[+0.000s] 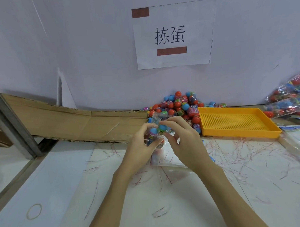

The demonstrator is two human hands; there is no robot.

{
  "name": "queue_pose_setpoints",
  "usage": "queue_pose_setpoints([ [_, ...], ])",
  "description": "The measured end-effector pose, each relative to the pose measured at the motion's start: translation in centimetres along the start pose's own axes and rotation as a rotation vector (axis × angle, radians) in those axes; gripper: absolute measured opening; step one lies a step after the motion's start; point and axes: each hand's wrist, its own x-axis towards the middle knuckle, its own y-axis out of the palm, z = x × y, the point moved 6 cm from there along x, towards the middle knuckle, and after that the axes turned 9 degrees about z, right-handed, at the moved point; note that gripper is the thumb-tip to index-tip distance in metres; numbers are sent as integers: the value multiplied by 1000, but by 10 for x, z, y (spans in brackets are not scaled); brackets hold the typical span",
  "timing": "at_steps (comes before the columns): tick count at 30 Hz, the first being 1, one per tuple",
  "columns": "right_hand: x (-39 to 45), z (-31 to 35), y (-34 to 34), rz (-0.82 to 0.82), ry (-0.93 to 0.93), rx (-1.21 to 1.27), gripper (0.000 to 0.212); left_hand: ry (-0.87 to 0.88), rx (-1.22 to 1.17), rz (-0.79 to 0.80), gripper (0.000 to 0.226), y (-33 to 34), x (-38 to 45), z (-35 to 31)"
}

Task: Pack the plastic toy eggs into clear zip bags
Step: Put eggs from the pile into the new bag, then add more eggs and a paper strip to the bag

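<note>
Glossy round eggs (pixel 153 131) in a crinkly clear bag (pixel 154 117), pinched by left hand (pixel 139 149) and right hand (pixel 186 144).

Small packing workshop, heap of toy eggs (pixel 178 104) against wall, printed sign (pixel 173 34), filled bags (pixel 292 97), yellow tray (pixel 237 122), cardboard (pixel 72 121)

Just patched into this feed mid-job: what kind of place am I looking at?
Probably a hand-packing station in a small factory or workshop. A pile of toy eggs lies against the wall, filled clear bags are stacked at the right, and a printed sign is taped above the bench.
</note>
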Motion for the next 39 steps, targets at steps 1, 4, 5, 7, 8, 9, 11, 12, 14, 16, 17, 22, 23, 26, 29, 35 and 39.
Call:
queue_pose_setpoints([
  [1,0,-1,2,14,11,17,30,13,-8,3,48,0,0,0],
  [4,-1,-2,6,46,30,39,31,36,-22,19,45,2,0,-1],
  [5,-1,-2,5,43,41,40,31,39,-27,22,44,2,0,-1],
  [7,-2,-2,2,20,46,26,27,35,-42,13,42,2,1,0],
  [8,-2,-2,0,6,33,7,24,37,-57,7,40,2,1,0],
  [9,-2,0,-1,-2,21,-13,22,46,-75,2,38,1,1,1],
  [11,-2,1,-1,-3,16,-38,20,60,-103,-2,35,0,1,1],
  [12,-2,0,0,-2,17,-51,21,61,-116,-2,35,0,1,1],
  [14,-2,0,-1,-13,21,-66,23,57,-156,-3,35,-1,3,2],
  [16,0,1,-5,-82,21,-26,29,41,-215,0,35,-2,5,4],
  [17,0,1,-9,-139,33,27,31,28,-259,0,36,-3,6,6],
  [22,-1,-22,-4,-99,320,520,37,32,-474,56,45,-2,3,5],
  [23,-2,-25,-1,-61,346,596,31,44,-491,89,44,0,3,5],
  [26,-2,-28,-2,-72,329,708,8,60,-485,171,38,5,3,4],
  [29,-4,-31,-2,-73,323,703,10,5,-402,114,42,6,3,2],
  [35,-3,-31,4,8,332,649,13,-41,-477,-135,22,-15,5,15],
  [39,-2,-31,7,71,343,642,17,-109,-577,-196,19,-17,4,23],
])
